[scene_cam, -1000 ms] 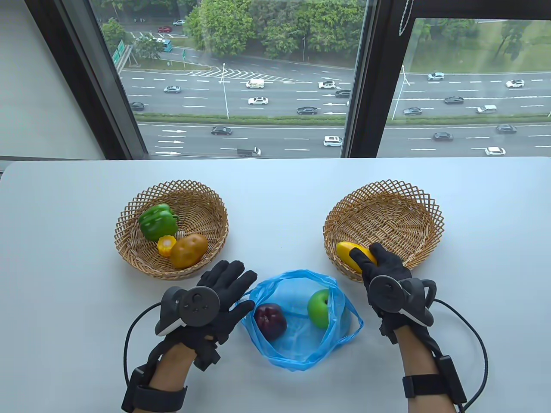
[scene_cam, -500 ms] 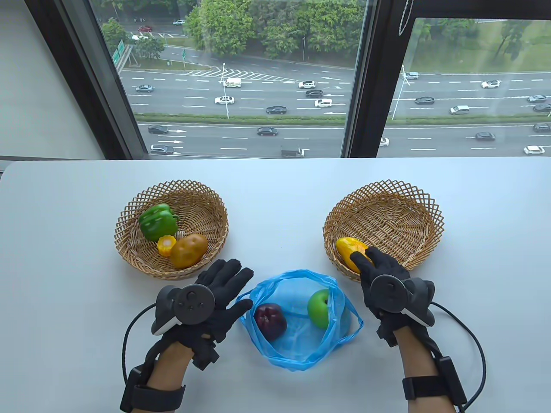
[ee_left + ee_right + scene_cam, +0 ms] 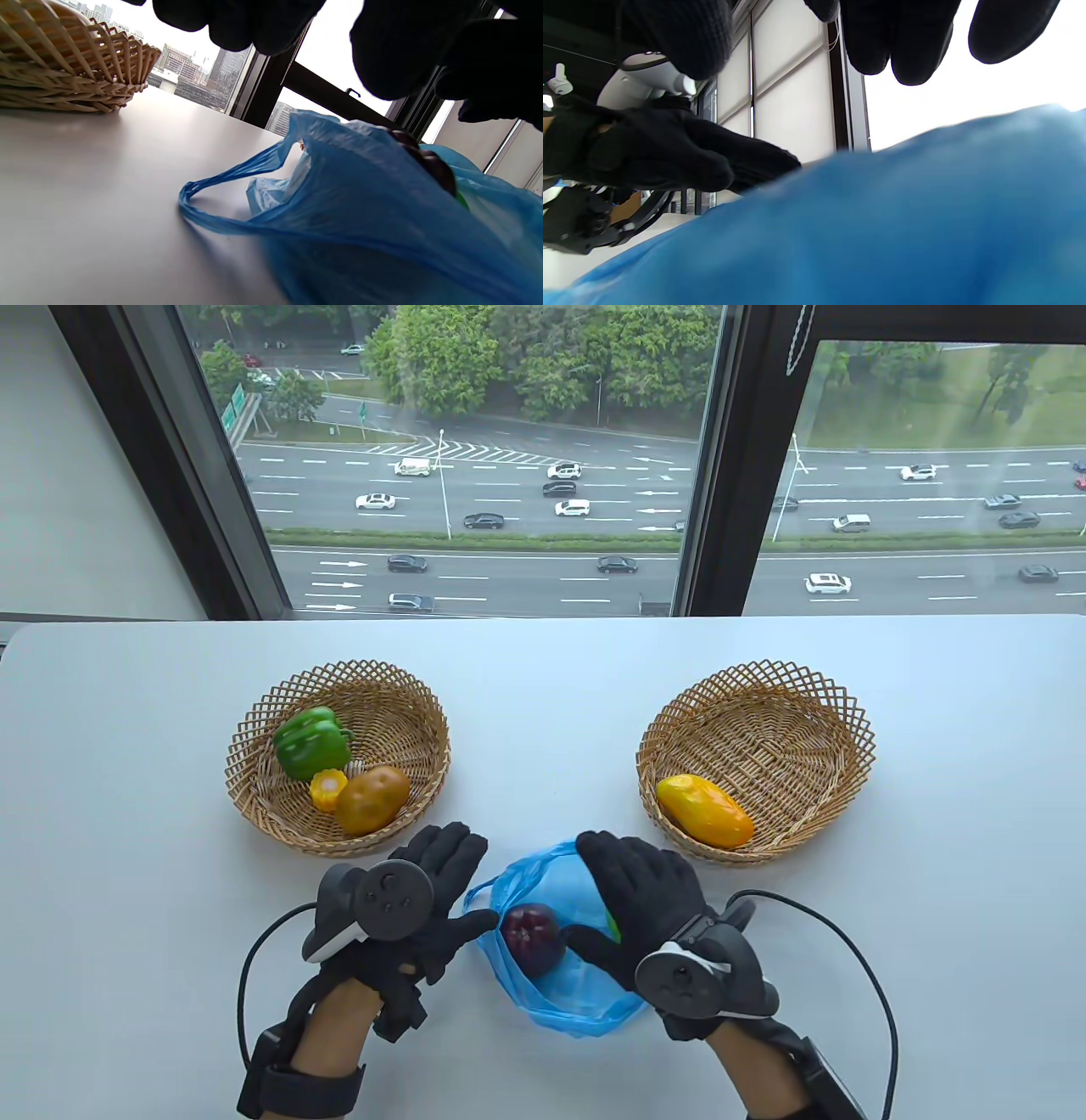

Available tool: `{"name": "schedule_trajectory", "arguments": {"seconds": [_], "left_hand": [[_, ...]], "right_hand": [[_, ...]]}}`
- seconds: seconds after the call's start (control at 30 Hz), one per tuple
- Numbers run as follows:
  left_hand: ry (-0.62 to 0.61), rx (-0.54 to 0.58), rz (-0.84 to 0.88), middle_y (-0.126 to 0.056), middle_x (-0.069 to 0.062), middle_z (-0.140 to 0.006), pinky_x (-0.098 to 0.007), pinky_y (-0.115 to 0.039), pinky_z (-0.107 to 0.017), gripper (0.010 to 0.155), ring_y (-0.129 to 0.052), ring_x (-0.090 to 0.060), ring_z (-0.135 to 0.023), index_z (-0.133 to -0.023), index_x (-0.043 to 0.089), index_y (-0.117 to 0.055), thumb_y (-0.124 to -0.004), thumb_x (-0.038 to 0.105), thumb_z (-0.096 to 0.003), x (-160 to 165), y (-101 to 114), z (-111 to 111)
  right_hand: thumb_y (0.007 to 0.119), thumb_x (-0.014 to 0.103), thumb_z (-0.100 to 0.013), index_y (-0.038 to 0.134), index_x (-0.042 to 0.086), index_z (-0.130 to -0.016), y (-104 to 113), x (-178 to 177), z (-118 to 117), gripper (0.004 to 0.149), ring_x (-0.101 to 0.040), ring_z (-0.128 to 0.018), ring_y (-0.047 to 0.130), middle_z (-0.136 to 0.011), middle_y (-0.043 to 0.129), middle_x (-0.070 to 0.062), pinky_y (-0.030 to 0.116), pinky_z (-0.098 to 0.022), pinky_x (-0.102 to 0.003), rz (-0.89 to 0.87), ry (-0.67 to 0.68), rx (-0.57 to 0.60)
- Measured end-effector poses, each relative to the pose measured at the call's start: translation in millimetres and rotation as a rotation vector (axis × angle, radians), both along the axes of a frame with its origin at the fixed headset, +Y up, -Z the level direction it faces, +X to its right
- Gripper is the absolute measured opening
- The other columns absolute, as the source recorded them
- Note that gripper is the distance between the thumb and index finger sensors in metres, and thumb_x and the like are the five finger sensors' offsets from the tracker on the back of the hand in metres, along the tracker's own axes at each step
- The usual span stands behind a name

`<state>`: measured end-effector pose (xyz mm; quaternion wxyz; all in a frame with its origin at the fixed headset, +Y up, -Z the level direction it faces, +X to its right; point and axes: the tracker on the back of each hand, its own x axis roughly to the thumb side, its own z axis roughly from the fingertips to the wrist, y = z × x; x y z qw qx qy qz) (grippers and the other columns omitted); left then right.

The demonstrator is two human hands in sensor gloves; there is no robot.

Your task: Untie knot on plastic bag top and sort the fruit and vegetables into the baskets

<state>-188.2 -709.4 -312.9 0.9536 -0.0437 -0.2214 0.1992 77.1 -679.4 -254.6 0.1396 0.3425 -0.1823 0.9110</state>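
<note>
**Q:** From the table view, why was your left hand (image 3: 428, 899) lying beside the blue plastic bag (image 3: 564, 997)?

**A:** I laid it flat on the table (image 3: 543, 704), fingers straight and gripping nothing, thumb tip against the bag's left edge. I judged that would steady the untied mouth. My right hand (image 3: 640, 895) hovered over the bag's right half, fingers spread and relaxed, grasping nothing. It covered all but a sliver of the green apple (image 3: 612, 929). The dark red apple (image 3: 532, 937) lay exposed beside my thumb.

**Q:** And the baskets?

**A:** The left basket (image 3: 254, 729) held the green bell pepper (image 3: 310, 742), the corn piece (image 3: 327, 791) and the potato (image 3: 372, 799). The right basket (image 3: 764, 691) held only the mango (image 3: 704, 811). I read them as vegetables left, fruit right, so both apples belonged on the right.

**Q:** What did the left wrist view add?

**A:** My gloved fingers (image 3: 263, 21) hung above the bag (image 3: 360, 212), clasping nothing. One handle loop lay slack on the table, and the red apple (image 3: 428, 163) bulged through the film. The left basket (image 3: 63, 72) stood apart from the bag.

**Q:** The right wrist view?

**A:** My fingertips (image 3: 903, 38) hung loose above blurred blue plastic (image 3: 882, 224), not yet touching it as far as I could tell. My left hand (image 3: 661, 156) lay flat beyond the bag.
</note>
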Motion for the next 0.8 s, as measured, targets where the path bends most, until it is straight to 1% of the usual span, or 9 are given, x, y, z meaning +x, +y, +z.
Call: {"name": "schedule_trajectory", "arguments": {"seconds": [0.1, 0.17, 0.3, 0.47, 0.57, 0.63, 0.67, 0.7, 0.8], "left_hand": [[0.020, 0.017, 0.029, -0.044, -0.020, -0.122, -0.067, -0.042, -0.072, 0.088, -0.041, -0.051, -0.107, -0.115, 0.011, -0.044, -0.078, 0.055, -0.0473, -3, 1, -2], [0.041, 0.041, 0.062, -0.043, -0.020, -0.122, -0.067, -0.042, -0.072, 0.086, -0.041, -0.051, -0.107, -0.115, 0.010, -0.043, -0.075, 0.054, -0.0483, -7, 3, -2], [0.052, 0.076, 0.056, -0.043, -0.019, -0.122, -0.067, -0.042, -0.072, 0.084, -0.041, -0.050, -0.107, -0.115, 0.012, -0.043, -0.073, 0.054, -0.0488, -9, 5, -1], [0.045, 0.067, 0.074, -0.042, -0.020, -0.122, -0.067, -0.042, -0.072, 0.086, -0.040, -0.051, -0.107, -0.115, 0.010, -0.040, -0.073, 0.055, -0.0487, -8, 3, -2], [0.050, 0.068, 0.075, -0.041, -0.021, -0.122, -0.067, -0.042, -0.072, 0.087, -0.039, -0.051, -0.107, -0.115, 0.009, -0.039, -0.073, 0.055, -0.0487, -10, 4, -2], [0.053, 0.066, 0.077, -0.041, -0.021, -0.122, -0.067, -0.042, -0.072, 0.087, -0.039, -0.051, -0.107, -0.115, 0.009, -0.039, -0.073, 0.055, -0.0486, -11, 4, -2], [0.053, 0.066, 0.077, -0.041, -0.021, -0.122, -0.067, -0.041, -0.072, 0.087, -0.039, -0.051, -0.107, -0.115, 0.009, -0.038, -0.073, 0.055, -0.0487, -11, 4, -2], [0.053, 0.065, 0.077, -0.041, -0.021, -0.122, -0.067, -0.041, -0.072, 0.087, -0.039, -0.051, -0.107, -0.115, 0.009, -0.038, -0.073, 0.055, -0.0486, -11, 4, -2], [0.048, 0.064, 0.073, -0.041, -0.021, -0.122, -0.067, -0.041, -0.072, 0.088, -0.039, -0.051, -0.107, -0.115, 0.010, -0.038, -0.073, 0.055, -0.0485, -10, 3, -2]], "right_hand": [[0.076, 0.052, -0.057, 0.030, 0.008, -0.119, -9, -21, 3, 0.089, -0.057, -0.099, 0.063, -0.117, 0.050, -0.028, 0.057, -0.063, -0.077, 0.113, 0.050, -0.044], [0.074, 0.049, -0.058, 0.030, 0.010, -0.119, -16, -32, 4, 0.085, -0.059, -0.101, 0.058, -0.118, 0.046, -0.027, 0.055, -0.064, -0.078, 0.218, 0.061, -0.071], [0.072, 0.044, -0.060, 0.033, 0.015, -0.119, -28, -46, 3, 0.077, -0.060, -0.102, 0.054, -0.120, 0.042, -0.022, 0.053, -0.064, -0.078, 0.309, 0.083, -0.102], [0.076, 0.040, -0.059, 0.048, 0.017, -0.116, -35, -49, 1, 0.068, -0.058, -0.101, 0.058, -0.118, 0.051, -0.019, 0.054, -0.064, -0.078, 0.345, 0.095, -0.142], [0.080, 0.048, -0.056, 0.049, 0.016, -0.114, -32, -46, 2, 0.074, -0.055, -0.098, 0.063, -0.113, 0.058, -0.020, 0.056, -0.064, -0.077, 0.332, 0.073, -0.091], [0.081, 0.053, -0.054, 0.043, 0.019, -0.117, -30, -43, 3, 0.081, -0.055, -0.097, 0.063, -0.111, 0.060, -0.019, 0.055, -0.064, -0.078, 0.374, 0.046, -0.086], [0.081, 0.054, -0.054, 0.041, 0.023, -0.118, -31, -43, 3, 0.082, -0.055, -0.097, 0.063, -0.110, 0.060, -0.019, 0.054, -0.064, -0.078, 0.396, 0.042, -0.090], [0.082, 0.054, -0.053, 0.044, 0.026, -0.118, -31, -43, 3, 0.080, -0.055, -0.097, 0.063, -0.110, 0.061, -0.019, 0.054, -0.064, -0.079, 0.408, 0.041, -0.091], [0.083, 0.056, -0.052, 0.045, 0.026, -0.117, -33, -43, 3, 0.082, -0.055, -0.097, 0.065, -0.112, 0.059, -0.020, 0.057, -0.064, -0.077, 0.436, 0.026, -0.094]]}}
